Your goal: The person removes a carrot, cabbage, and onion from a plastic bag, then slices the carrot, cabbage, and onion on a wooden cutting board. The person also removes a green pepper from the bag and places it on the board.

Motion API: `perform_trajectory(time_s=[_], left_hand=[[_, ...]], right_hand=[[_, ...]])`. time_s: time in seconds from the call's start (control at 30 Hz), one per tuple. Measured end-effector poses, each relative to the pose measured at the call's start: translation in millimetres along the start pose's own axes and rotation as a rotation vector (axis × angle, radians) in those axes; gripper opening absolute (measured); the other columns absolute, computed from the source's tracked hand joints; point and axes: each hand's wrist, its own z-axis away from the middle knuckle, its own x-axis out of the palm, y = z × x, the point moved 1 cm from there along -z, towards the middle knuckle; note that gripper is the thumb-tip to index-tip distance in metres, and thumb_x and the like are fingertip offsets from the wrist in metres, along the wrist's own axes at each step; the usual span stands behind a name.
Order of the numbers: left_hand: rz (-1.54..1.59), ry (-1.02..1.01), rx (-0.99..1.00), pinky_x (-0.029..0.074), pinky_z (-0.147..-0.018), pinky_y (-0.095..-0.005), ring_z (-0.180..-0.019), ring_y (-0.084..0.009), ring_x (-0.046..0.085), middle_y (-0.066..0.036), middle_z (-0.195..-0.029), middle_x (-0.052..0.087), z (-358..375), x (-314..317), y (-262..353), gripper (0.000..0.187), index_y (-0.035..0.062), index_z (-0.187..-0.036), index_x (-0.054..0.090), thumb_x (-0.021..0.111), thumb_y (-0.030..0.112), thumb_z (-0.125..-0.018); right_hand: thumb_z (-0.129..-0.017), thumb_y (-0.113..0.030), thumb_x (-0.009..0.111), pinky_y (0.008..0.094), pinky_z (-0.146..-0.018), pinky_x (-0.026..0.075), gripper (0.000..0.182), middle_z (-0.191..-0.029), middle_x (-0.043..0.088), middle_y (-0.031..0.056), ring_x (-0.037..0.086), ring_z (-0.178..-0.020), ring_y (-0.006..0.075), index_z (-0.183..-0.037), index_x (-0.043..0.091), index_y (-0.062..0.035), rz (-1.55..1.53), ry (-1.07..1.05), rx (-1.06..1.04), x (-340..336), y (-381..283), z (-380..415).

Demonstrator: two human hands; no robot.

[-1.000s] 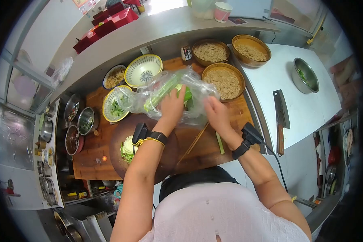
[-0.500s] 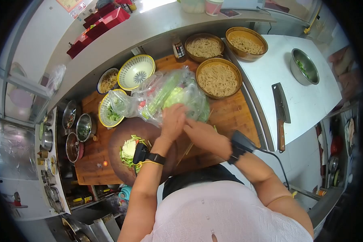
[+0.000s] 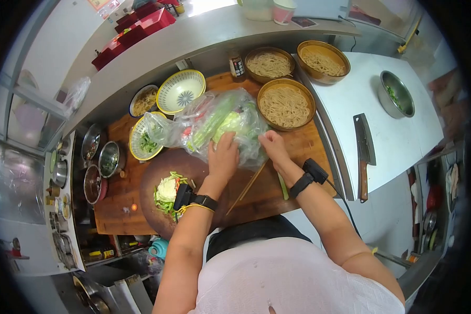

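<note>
A clear plastic bag [image 3: 204, 112] of vegetables lies on the wooden board, with green stalks and pale cabbage [image 3: 229, 123] showing through it. My left hand [image 3: 224, 156] rests on the near side of the bag, its fingers apart over the plastic. At the bag's right edge, my right hand [image 3: 273, 146] is closed in a pinch on the plastic. Chopped cabbage and greens [image 3: 167, 191] sit on the round chopping block [image 3: 154, 165], left of my left wrist. Chopsticks [image 3: 246, 188] and a green stalk [image 3: 283, 186] lie below my right hand.
Bowls of noodles [image 3: 286, 104] stand behind and right of the bag. A cleaver [image 3: 365, 152] and a metal bowl of chopped greens [image 3: 396, 94] are on the white surface. Patterned bowls [image 3: 180, 91], a dark bottle [image 3: 236, 68] and several metal bowls [image 3: 110, 159] stand around the board [image 3: 118, 217].
My hands were together at the bag's near side and are now apart. The right one moved right and up to the bag's edge. The stalk under my right arm has come into view.
</note>
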Motion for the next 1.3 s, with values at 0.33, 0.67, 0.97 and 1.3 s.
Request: perform_trajectory(time_s=[0.33,0.67,0.97,1.3], left_hand=[[0.59,-0.212,-0.4,0.044,-0.082,-0.0375,-0.089,-0.0241,0.061,-0.01,-0.095,0.065,-61.6,-7.0,-14.3,0.023,0.005,-0.099,0.065,0.052,0.016,-0.084],[0.422,0.405,-0.801,0.047,-0.071,-0.0321,-0.081,-0.0268,0.06,-0.015,-0.089,0.062,175.0,-112.4,-96.3,0.014,0.0006,-0.094,0.061,0.054,0.01,-0.085],[0.296,0.002,-0.9,0.046,-0.07,-0.037,-0.075,-0.0293,0.056,-0.015,-0.079,0.056,235.4,-78.7,-56.6,0.023,0.0006,-0.089,0.06,0.067,0.019,-0.077],[0.454,0.091,-0.795,0.045,-0.074,-0.0335,-0.082,-0.0267,0.056,-0.014,-0.086,0.054,244.9,-60.9,-62.5,0.025,0.0014,-0.092,0.059,0.07,0.016,-0.074]], right_hand=[[-0.082,-0.013,0.055,0.0199,-0.052,0.034,0.013,-0.067,0.047,-0.0042,0.041,-0.062,0.0034,-0.072,0.05,-0.0063,-0.014,-0.384,-0.281,26.6,-142.2,-0.6],[-0.09,-0.009,0.052,0.0232,-0.06,0.041,0.007,-0.079,0.054,0.0018,0.049,-0.07,0.0078,-0.095,0.053,-0.004,0.494,-0.174,-0.385,-92.7,4.0,102.3],[-0.08,-0.007,0.06,0.0336,-0.065,0.049,0.026,-0.091,0.058,0.0125,0.06,-0.08,0.0273,-0.105,0.052,-0.0052,0.542,-0.626,-0.531,67.3,-4.0,165.8],[-0.055,-0.013,0.079,0.0434,-0.086,0.045,0.084,-0.126,0.039,0.0159,0.042,-0.11,0.0366,-0.129,0.039,-0.0124,1.046,-0.789,-0.814,170.6,35.5,162.9]])
